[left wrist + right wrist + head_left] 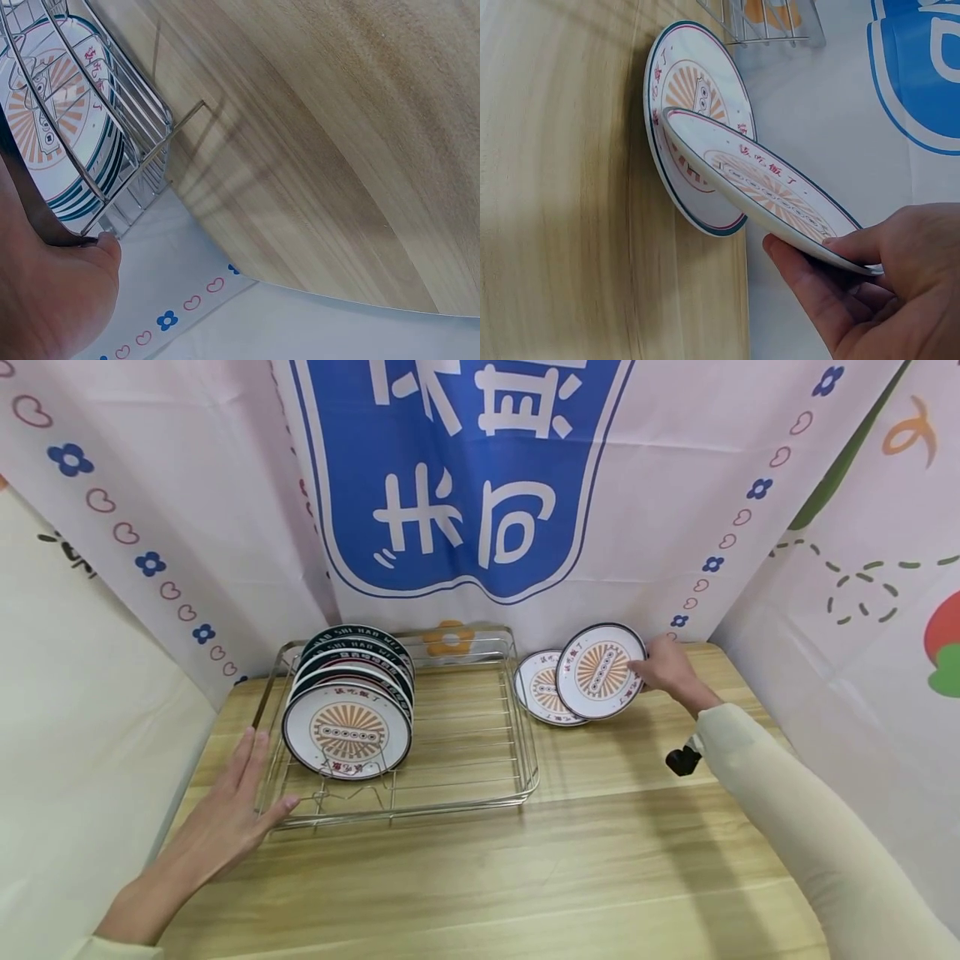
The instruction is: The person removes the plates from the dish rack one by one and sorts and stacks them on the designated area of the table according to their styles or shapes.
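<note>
My right hand (pixel 666 665) pinches a white plate (pixel 602 670) by its right edge, thumb on the printed face and fingers beneath. In the right wrist view that plate is tilted and overlaps a second white plate (pixel 682 67), which lies on the table. A wire dish rack (pixel 457 810) stands at the left, holding several plates (pixel 348 728) upright in a row on its left side. My left hand (pixel 232 810) is at the rack's front left corner with its fingers straight; whether it touches the wire cannot be told.
The wooden table (pixel 510 885) runs in front of the rack. Behind it hangs a white cloth with a blue printed panel (pixel 472 468), and cloth walls close in both sides. A small black object (pixel 682 761) sits at the right wrist.
</note>
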The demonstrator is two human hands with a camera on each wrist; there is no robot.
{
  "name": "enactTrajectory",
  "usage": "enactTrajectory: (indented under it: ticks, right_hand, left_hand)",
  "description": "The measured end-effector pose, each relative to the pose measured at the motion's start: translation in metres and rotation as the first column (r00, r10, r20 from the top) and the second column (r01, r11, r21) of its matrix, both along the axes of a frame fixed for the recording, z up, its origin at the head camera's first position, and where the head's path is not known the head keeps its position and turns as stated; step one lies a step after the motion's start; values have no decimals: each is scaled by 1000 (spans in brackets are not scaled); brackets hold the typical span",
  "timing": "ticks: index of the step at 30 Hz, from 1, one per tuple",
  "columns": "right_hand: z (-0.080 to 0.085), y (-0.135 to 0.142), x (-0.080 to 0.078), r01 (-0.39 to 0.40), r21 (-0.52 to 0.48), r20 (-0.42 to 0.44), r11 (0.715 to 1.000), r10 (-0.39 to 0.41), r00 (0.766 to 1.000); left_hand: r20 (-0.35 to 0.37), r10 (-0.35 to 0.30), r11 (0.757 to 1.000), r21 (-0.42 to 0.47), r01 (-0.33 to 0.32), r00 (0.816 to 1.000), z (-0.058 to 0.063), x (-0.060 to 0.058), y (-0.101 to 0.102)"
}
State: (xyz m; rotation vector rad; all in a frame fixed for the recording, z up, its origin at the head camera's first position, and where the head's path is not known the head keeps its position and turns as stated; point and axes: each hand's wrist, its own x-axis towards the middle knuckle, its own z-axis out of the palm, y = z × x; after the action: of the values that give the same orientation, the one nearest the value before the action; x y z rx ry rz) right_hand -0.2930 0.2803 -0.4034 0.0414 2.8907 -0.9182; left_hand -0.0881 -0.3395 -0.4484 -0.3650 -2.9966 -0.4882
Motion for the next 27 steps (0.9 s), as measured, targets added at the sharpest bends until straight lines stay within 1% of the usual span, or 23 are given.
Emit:
enactTrajectory:
  ticks: [5,8,11,13,19,21,23,25,27]
  right_hand:
    - [-12,1,-3,55,-127,50,990,-49,998]
    - [-21,2,-5,84,-138,87,987,-72,994]
    - [-30,3,-7,96,-76,108,992,-88,990]
    - [-36,2,-8,96,-38,107,995,-91,990]
    - [-48,-7,-8,43,71,89,997,-50,995]
    - [-50,-10,-7,45,101,108,994,-56,993]
    - [-52,-14,-6,53,115,147,992,-70,987]
    - [-54,-16,-5,58,121,189,991,-80,979]
    - [-58,-17,-6,49,119,217,992,-74,973]
  left_hand:
    - [-6,2,1000,4,-2,1000,0,0,0]
    - [-8,0,1000,5,0,1000,0,1,-1]
    - [-8,-2,1000,8,2,1000,0,1,0]
    - [-7,-3,1000,9,3,1000,0,1,0]
    - [-10,1,1000,4,-1,1000,-1,3,0]
    - [-10,3,1000,2,-3,1000,-1,3,0]
    - [-5,5,1000,0,-5,1000,-1,3,0]
    - [-2,6,1000,-2,-6,1000,0,2,0]
    - [3,7,1000,-4,-7,1000,0,2,1]
